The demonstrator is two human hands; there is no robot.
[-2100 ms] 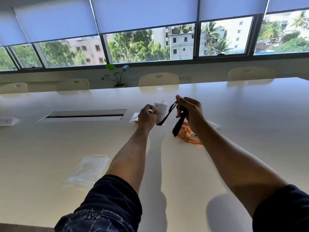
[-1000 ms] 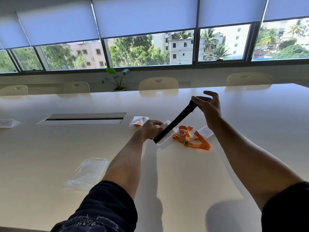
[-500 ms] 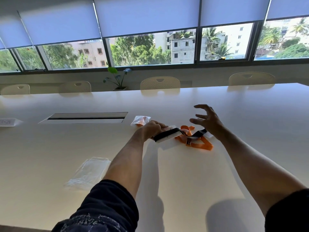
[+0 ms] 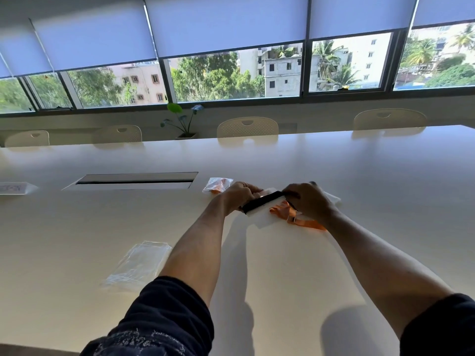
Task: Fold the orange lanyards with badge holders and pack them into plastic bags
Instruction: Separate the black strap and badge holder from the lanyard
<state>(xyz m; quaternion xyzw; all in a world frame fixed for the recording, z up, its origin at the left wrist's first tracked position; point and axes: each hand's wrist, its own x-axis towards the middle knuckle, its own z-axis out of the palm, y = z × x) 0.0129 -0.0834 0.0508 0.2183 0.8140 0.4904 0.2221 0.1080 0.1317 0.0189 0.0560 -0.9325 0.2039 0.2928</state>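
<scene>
A black lanyard strap (image 4: 262, 201) lies folded along a white badge holder (image 4: 259, 210) on the table. My left hand (image 4: 237, 195) grips the left end of the holder and strap. My right hand (image 4: 307, 201) holds the strap's right end down on the holder. An orange lanyard (image 4: 295, 218) lies loose on the table just below my right hand, partly hidden by it. A small packed plastic bag with orange inside (image 4: 218, 185) sits to the left of my left hand.
A stack of clear plastic bags (image 4: 140, 263) lies near left on the white table (image 4: 334, 278). A recessed cable slot (image 4: 133, 181) is at mid left, a small white label (image 4: 12, 188) at far left. Chairs and a plant stand beyond the far edge.
My right hand let the stretched black strap down, then came back onto the badge holder and now holds the strap folded against it. My left hand stayed on the holder.
</scene>
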